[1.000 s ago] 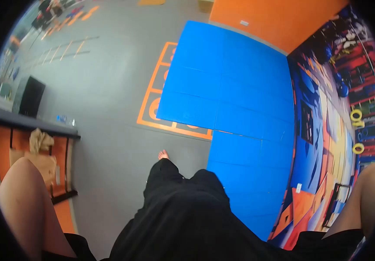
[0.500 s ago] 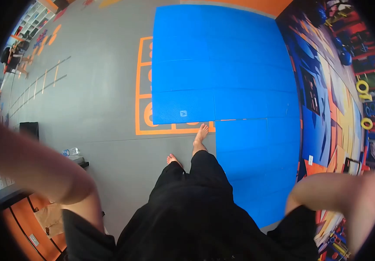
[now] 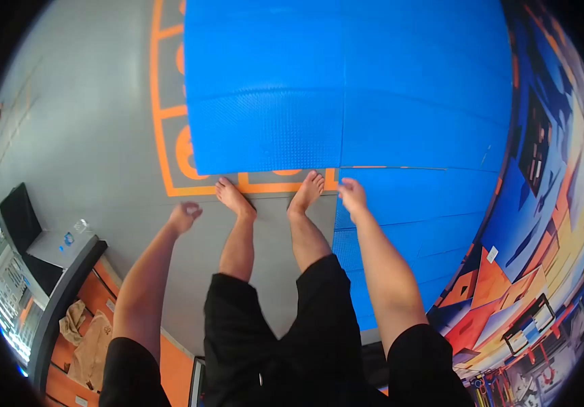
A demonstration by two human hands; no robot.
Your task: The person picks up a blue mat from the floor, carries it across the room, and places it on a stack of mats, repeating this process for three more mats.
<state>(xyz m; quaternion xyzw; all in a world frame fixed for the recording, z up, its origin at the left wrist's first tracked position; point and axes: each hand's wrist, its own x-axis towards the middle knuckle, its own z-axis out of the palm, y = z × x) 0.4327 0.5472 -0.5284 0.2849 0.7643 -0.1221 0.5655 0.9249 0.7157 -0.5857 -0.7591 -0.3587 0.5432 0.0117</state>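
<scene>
My left hand (image 3: 186,217) hangs over the grey floor (image 3: 129,163), just left of my left foot (image 3: 235,197). Its fingers bend loosely with the thumb apart, and nothing is in it. My right hand (image 3: 351,195) is in front of the blue mats (image 3: 400,197), to the right of my right foot (image 3: 309,192). Its fingers are loosely bent too, a little blurred, and hold nothing. Both bare feet stand side by side at the near edge of a blue mat (image 3: 265,129), over orange floor lines (image 3: 204,190). Neither hand visibly touches the mats.
At left stands a dark-edged counter (image 3: 75,271) with a clear bottle (image 3: 83,225) and a black screen-like panel (image 3: 21,210) on it. Tan cloth (image 3: 92,346) hangs below. A colourful mural wall (image 3: 515,251) runs along the right, with gym gear near the lower right corner.
Both arms have swung from out at the sides to down in front. My left foot has come up level with the right at the mat edge. The view has tilted down.
</scene>
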